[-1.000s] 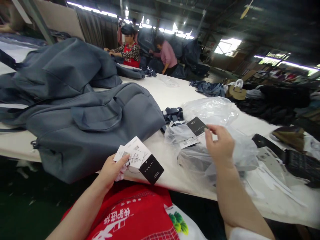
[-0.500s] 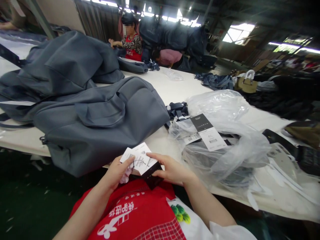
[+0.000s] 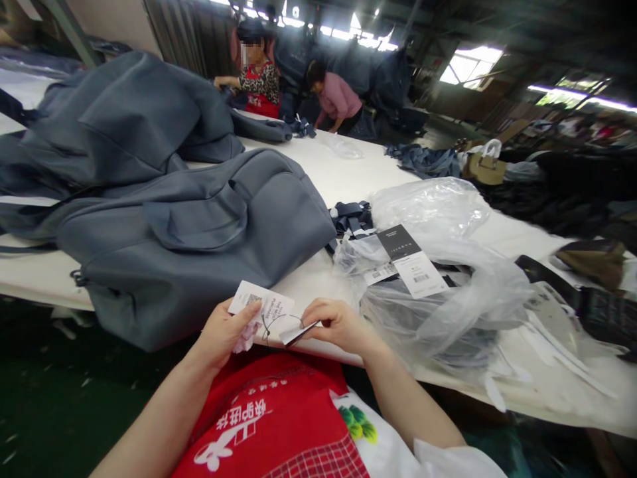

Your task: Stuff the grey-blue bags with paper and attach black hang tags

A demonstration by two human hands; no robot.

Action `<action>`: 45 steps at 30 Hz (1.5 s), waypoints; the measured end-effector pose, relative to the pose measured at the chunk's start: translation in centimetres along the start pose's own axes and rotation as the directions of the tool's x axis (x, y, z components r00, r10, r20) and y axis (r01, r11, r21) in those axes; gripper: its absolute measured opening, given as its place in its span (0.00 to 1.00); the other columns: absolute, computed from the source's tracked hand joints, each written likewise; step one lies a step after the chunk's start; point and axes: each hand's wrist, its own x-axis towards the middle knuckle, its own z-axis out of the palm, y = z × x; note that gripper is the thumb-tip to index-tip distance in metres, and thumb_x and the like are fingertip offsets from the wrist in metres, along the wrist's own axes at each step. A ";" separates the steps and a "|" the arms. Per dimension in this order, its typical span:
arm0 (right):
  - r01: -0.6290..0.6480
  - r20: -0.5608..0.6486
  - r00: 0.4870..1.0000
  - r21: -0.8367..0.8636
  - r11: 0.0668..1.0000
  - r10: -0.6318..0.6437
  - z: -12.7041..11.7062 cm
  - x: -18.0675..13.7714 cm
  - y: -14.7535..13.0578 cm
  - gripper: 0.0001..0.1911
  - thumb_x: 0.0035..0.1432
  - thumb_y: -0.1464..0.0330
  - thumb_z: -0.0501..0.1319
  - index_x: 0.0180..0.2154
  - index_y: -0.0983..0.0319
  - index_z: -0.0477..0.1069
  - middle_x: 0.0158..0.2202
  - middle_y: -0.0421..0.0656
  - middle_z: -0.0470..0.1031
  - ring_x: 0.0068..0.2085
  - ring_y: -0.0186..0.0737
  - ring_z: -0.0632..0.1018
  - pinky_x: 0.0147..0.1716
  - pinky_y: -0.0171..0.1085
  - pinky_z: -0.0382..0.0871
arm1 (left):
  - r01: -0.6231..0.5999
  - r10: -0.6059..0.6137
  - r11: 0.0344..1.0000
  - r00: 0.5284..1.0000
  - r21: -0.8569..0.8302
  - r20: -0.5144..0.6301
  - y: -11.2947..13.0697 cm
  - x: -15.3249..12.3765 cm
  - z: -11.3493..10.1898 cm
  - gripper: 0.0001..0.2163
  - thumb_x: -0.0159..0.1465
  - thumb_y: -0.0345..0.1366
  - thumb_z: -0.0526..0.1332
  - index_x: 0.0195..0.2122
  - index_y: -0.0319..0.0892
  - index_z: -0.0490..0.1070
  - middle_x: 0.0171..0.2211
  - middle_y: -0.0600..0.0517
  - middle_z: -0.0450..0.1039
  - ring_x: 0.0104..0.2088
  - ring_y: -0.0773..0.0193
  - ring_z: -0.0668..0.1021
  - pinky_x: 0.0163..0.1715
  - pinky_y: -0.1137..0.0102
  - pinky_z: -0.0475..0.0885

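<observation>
My left hand (image 3: 225, 332) is closed on a white printed hang tag (image 3: 271, 309), thumb on top, with a crumpled pale scrap (image 3: 247, 337) under its fingers. A thin dark string (image 3: 269, 323) loops from that tag toward the right. Between thumb and fingers, my right hand (image 3: 343, 324) pinches a second, black-and-white tag (image 3: 298, 334), turned nearly edge-on. Just beyond both hands a blue-grey bag (image 3: 199, 245) lies on the white table (image 3: 318, 272), its handle loop facing up.
Clear plastic bags (image 3: 432, 312) lie to the right, a black-and-white hang tag (image 3: 415, 265) on top. Behind them is a bundle of dark straps (image 3: 351, 216). More blue-grey bags (image 3: 124, 119) are piled at left. Two people (image 3: 259, 79) work across the table.
My right hand has drawn the black-and-white tag away from the white one and turned it edge-on. The white tag now shows more of its face. A person in pink has risen.
</observation>
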 end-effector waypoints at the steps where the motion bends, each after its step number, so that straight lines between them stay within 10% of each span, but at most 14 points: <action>1: -0.045 0.032 0.999 0.131 0.990 0.041 0.1 0.1 0.0 0.07 0.50 0.65 0.70 0.33 0.60 0.80 0.34 0.43 0.77 0.33 0.35 0.76 0.33 0.34 0.70 | -0.008 0.008 1.000 1.000 -0.031 0.007 0.3 -0.1 0.4 0.21 0.46 0.46 0.75 0.34 0.36 0.74 0.20 0.52 0.73 0.19 0.66 0.74 0.18 0.75 0.71; 7: -0.259 0.174 0.966 0.689 0.677 0.192 2.3 0.5 0.4 0.13 0.42 0.63 0.74 0.29 0.64 0.78 0.28 0.41 0.76 0.26 0.31 0.74 0.25 0.30 0.68 | -0.041 0.056 0.986 0.995 -0.164 0.084 1.6 -0.9 2.6 0.26 0.44 0.42 0.76 0.43 0.35 0.77 0.33 0.46 0.80 0.32 0.59 0.80 0.33 0.70 0.77; 14: -0.145 0.083 0.974 0.942 0.304 0.210 4.4 0.4 1.4 0.19 0.40 0.65 0.76 0.36 0.60 0.76 0.25 0.37 0.74 0.19 0.25 0.68 0.19 0.25 0.60 | -0.319 0.313 0.945 0.947 0.076 0.076 1.3 -1.5 2.8 0.17 0.53 0.41 0.72 0.42 0.40 0.78 0.37 0.47 0.80 0.35 0.60 0.80 0.36 0.69 0.77; 20: -0.107 0.104 0.938 0.994 -0.008 0.332 3.5 1.0 1.4 0.17 0.42 0.75 0.74 0.37 0.59 0.76 0.27 0.36 0.73 0.24 0.24 0.68 0.17 0.20 0.57 | -0.807 0.747 0.414 0.566 0.422 0.349 0.8 -2.7 3.2 0.09 0.62 0.30 0.63 0.43 0.45 0.77 0.39 0.51 0.77 0.39 0.65 0.78 0.42 0.73 0.73; 25: -0.137 0.171 0.946 0.981 -0.139 0.275 3.4 0.7 1.4 0.16 0.46 0.73 0.73 0.39 0.60 0.76 0.30 0.37 0.75 0.23 0.22 0.64 0.20 0.20 0.62 | -0.835 0.783 -0.084 0.282 0.544 0.554 -0.6 -2.5 2.3 0.17 0.64 0.27 0.60 0.55 0.42 0.70 0.45 0.45 0.75 0.43 0.59 0.76 0.45 0.65 0.71; 28: -0.107 0.161 0.941 0.976 -0.190 0.299 3.3 0.5 1.6 0.16 0.52 0.72 0.69 0.44 0.59 0.74 0.30 0.36 0.74 0.20 0.21 0.62 0.21 0.22 0.63 | -0.808 0.697 -0.281 0.199 0.518 0.689 -1.6 -2.3 1.6 0.19 0.66 0.26 0.55 0.58 0.40 0.66 0.48 0.42 0.75 0.44 0.56 0.75 0.43 0.63 0.71; 34: -0.117 0.164 0.915 0.982 -0.146 0.368 3.0 0.8 1.0 0.17 0.56 0.74 0.65 0.48 0.58 0.72 0.27 0.33 0.70 0.18 0.20 0.58 0.18 0.21 0.56 | -0.805 0.672 -0.309 0.192 0.506 0.715 -2.3 -2.6 1.6 0.21 0.65 0.24 0.52 0.59 0.41 0.66 0.46 0.44 0.76 0.42 0.57 0.76 0.41 0.65 0.71; 39: -0.182 0.177 0.908 0.983 -0.024 0.379 3.7 0.4 0.8 0.20 0.42 0.73 0.74 0.40 0.62 0.76 0.26 0.34 0.70 0.18 0.20 0.56 0.18 0.22 0.58 | -0.822 0.776 0.012 0.367 0.570 0.513 -2.3 -3.2 3.0 0.20 0.64 0.25 0.57 0.57 0.46 0.67 0.43 0.47 0.77 0.42 0.60 0.77 0.45 0.68 0.71; 45: -0.348 0.308 0.892 0.935 0.068 0.331 4.8 -0.1 0.5 0.25 0.39 0.67 0.76 0.42 0.59 0.74 0.24 0.32 0.66 0.19 0.23 0.58 0.24 0.29 0.64 | -0.825 0.774 0.174 0.452 0.538 0.443 -2.8 -3.5 4.1 0.17 0.64 0.26 0.58 0.53 0.47 0.70 0.45 0.48 0.76 0.44 0.61 0.78 0.47 0.70 0.71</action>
